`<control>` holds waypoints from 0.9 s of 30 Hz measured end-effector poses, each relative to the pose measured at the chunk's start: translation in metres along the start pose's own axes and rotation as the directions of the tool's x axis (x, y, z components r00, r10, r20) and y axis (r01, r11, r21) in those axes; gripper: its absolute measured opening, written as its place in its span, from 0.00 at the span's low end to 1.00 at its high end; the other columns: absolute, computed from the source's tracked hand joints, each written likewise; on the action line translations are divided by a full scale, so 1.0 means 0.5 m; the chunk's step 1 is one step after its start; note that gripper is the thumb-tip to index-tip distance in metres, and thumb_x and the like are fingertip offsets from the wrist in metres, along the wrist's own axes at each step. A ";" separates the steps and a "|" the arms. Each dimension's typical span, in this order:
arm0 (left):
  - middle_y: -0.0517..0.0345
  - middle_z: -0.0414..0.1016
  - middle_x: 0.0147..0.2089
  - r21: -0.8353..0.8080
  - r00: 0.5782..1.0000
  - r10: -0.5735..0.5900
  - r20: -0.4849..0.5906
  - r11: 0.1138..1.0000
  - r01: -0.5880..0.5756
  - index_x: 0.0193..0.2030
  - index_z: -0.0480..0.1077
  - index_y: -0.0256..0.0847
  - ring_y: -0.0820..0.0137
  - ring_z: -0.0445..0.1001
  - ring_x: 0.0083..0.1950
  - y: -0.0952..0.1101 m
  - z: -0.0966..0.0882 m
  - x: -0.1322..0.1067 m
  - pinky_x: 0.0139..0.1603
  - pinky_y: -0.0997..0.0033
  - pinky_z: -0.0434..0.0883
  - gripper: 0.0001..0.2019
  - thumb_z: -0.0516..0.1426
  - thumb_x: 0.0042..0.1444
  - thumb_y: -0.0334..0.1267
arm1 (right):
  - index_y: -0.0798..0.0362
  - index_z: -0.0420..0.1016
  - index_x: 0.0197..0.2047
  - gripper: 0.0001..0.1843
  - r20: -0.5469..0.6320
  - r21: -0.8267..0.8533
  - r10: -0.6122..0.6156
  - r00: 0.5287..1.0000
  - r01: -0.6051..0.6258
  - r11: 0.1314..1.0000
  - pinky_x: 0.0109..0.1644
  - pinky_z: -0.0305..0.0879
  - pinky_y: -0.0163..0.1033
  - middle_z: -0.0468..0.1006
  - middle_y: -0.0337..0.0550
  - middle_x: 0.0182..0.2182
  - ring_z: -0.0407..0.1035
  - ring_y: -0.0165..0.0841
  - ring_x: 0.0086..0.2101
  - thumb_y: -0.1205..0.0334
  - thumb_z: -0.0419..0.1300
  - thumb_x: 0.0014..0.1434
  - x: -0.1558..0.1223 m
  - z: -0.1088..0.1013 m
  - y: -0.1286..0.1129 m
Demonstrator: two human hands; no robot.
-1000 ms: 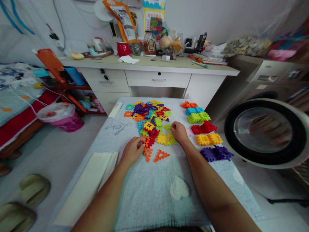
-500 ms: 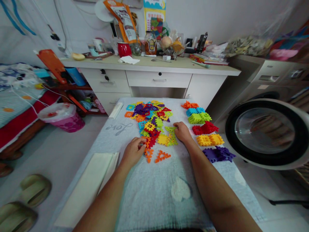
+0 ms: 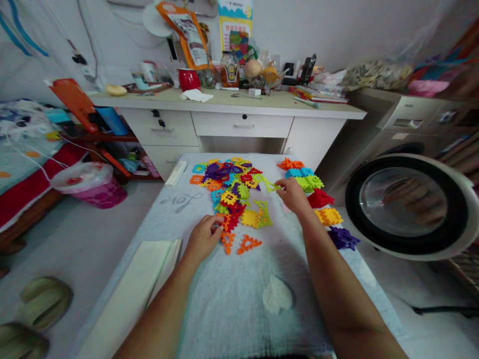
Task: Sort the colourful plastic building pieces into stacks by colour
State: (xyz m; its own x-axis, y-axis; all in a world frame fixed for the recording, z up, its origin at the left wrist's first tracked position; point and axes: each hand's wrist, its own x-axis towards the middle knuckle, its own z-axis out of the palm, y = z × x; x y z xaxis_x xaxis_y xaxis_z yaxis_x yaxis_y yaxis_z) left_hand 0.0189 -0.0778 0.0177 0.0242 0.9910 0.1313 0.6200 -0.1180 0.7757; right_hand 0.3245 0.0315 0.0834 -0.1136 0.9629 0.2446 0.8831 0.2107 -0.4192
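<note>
A loose heap of plastic puzzle tiles (image 3: 232,188) in many colours lies on the grey cloth (image 3: 239,279) over the table. To its right runs a row of sorted stacks: orange (image 3: 291,163), blue (image 3: 299,172), green (image 3: 311,182), red (image 3: 320,198), yellow (image 3: 328,216) and purple (image 3: 343,238). My right hand (image 3: 295,195) is raised between the heap and the green stack, pinching a green tile (image 3: 272,186). My left hand (image 3: 204,237) rests at the heap's near edge, fingers curled on an orange piece (image 3: 226,240). An orange triangle (image 3: 249,244) lies beside it.
A cream folded pad (image 3: 130,294) lies on the cloth's left side. A cluttered white desk (image 3: 232,107) stands behind the table. A washing machine with an open round door (image 3: 407,207) is to the right. A pink bin (image 3: 93,184) and slippers (image 3: 45,299) are on the floor left.
My right hand has lifted off the heap's right edge and moved up and right toward the green stack, carrying a green tile. My left hand has hardly moved.
</note>
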 end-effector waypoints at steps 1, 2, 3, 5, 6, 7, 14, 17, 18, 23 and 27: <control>0.55 0.76 0.44 -0.001 1.000 -0.004 0.001 1.000 0.004 0.42 0.74 0.42 0.71 0.74 0.34 0.002 -0.001 0.000 0.40 0.67 0.73 0.11 0.55 0.54 0.37 | 0.56 0.81 0.49 0.16 -0.022 -0.020 0.002 1.000 -0.002 1.000 0.49 0.64 0.38 0.77 0.49 0.41 0.70 0.35 0.40 0.68 0.59 0.58 0.007 -0.025 0.010; 0.55 0.76 0.44 -0.003 1.000 -0.007 -0.001 1.000 0.007 0.42 0.75 0.42 0.71 0.74 0.33 0.004 -0.002 0.000 0.40 0.67 0.73 0.11 0.55 0.54 0.38 | 0.56 0.82 0.49 0.17 -0.042 -0.047 0.008 0.999 -0.010 0.999 0.49 0.64 0.38 0.78 0.49 0.41 0.70 0.35 0.40 0.68 0.59 0.58 0.016 -0.050 0.023; 0.55 0.76 0.44 -0.006 1.000 -0.008 -0.003 1.000 0.008 0.42 0.75 0.42 0.71 0.74 0.34 0.005 -0.003 0.000 0.40 0.67 0.73 0.11 0.55 0.54 0.38 | 0.55 0.82 0.49 0.17 -0.060 -0.080 0.020 0.998 -0.024 0.996 0.48 0.64 0.38 0.78 0.49 0.41 0.70 0.35 0.39 0.68 0.59 0.58 0.025 -0.074 0.039; 0.55 0.76 0.44 -0.008 1.000 -0.007 -0.009 1.000 0.007 0.42 0.75 0.42 0.70 0.74 0.34 0.007 -0.003 0.000 0.40 0.67 0.73 0.11 0.55 0.54 0.38 | 0.55 0.82 0.49 0.17 -0.085 -0.162 0.067 0.994 -0.080 0.983 0.46 0.65 0.37 0.79 0.48 0.41 0.71 0.34 0.38 0.67 0.59 0.57 0.044 -0.119 0.082; 0.55 0.76 0.44 -0.007 1.000 -0.007 -0.011 1.000 0.007 0.42 0.75 0.42 0.70 0.74 0.34 0.007 -0.003 0.000 0.40 0.67 0.73 0.11 0.55 0.54 0.39 | 0.55 0.82 0.48 0.17 -0.088 -0.211 0.100 0.991 -0.116 0.971 0.45 0.65 0.37 0.80 0.49 0.40 0.72 0.34 0.37 0.67 0.60 0.56 0.053 -0.138 0.106; 0.55 0.76 0.44 -0.006 1.000 -0.007 -0.010 1.000 0.007 0.42 0.75 0.42 0.70 0.74 0.34 0.007 -0.003 0.000 0.40 0.67 0.73 0.11 0.55 0.54 0.39 | 0.55 0.83 0.48 0.17 -0.081 -0.263 0.131 0.988 -0.148 0.953 0.43 0.65 0.37 0.81 0.49 0.40 0.72 0.34 0.37 0.68 0.60 0.56 0.061 -0.153 0.132; 0.56 0.77 0.43 0.010 1.000 0.006 -0.007 1.000 -0.006 0.41 0.74 0.42 0.70 0.75 0.34 0.000 -0.002 0.000 0.41 0.67 0.73 0.11 0.54 0.54 0.39 | 0.56 0.85 0.43 0.15 0.006 -0.474 0.235 0.972 -0.204 0.857 0.38 0.64 0.35 0.84 0.51 0.40 0.75 0.37 0.38 0.70 0.60 0.55 0.079 -0.189 0.262; 0.56 0.77 0.42 0.017 1.000 0.009 -0.016 1.000 -0.009 0.42 0.74 0.42 0.70 0.74 0.34 -0.003 0.000 0.000 0.41 0.67 0.73 0.11 0.55 0.54 0.39 | 0.55 0.85 0.41 0.14 0.034 -0.513 0.230 0.973 -0.181 0.839 0.36 0.63 0.34 0.84 0.50 0.40 0.75 0.36 0.37 0.69 0.60 0.54 0.077 -0.184 0.286; 0.56 0.77 0.42 0.016 1.000 0.007 -0.017 1.000 -0.007 0.42 0.74 0.42 0.70 0.74 0.34 -0.004 0.000 0.000 0.41 0.67 0.73 0.11 0.55 0.54 0.39 | 0.55 0.85 0.40 0.14 0.042 -0.512 0.223 0.974 -0.170 0.842 0.36 0.62 0.34 0.84 0.49 0.40 0.75 0.36 0.37 0.69 0.60 0.54 0.077 -0.181 0.291; 0.57 0.77 0.42 0.023 1.000 0.005 -0.018 1.000 -0.005 0.42 0.74 0.43 0.70 0.74 0.33 -0.007 0.001 0.000 0.40 0.68 0.72 0.11 0.55 0.54 0.40 | 0.54 0.86 0.39 0.15 0.071 -0.479 0.188 0.980 -0.132 0.868 0.36 0.64 0.34 0.85 0.49 0.38 0.76 0.35 0.36 0.68 0.59 0.52 0.081 -0.165 0.299; 0.56 0.76 0.42 0.025 1.000 -0.001 -0.014 1.000 0.002 0.41 0.74 0.42 0.70 0.73 0.32 -0.004 -0.001 -0.001 0.39 0.67 0.71 0.11 0.54 0.54 0.41 | 0.55 0.85 0.41 0.16 0.082 -0.504 0.205 0.975 -0.137 0.853 0.37 0.64 0.34 0.84 0.50 0.39 0.76 0.36 0.37 0.69 0.58 0.53 0.079 -0.156 0.293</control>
State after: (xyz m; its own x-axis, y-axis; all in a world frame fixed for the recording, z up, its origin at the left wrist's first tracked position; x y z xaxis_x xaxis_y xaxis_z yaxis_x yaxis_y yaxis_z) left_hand 0.0171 -0.0780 0.0162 0.0124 0.9902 0.1388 0.6396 -0.1145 0.7601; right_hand 0.4847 0.0874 0.1000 0.0325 0.9962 0.0808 0.9981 -0.0366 0.0494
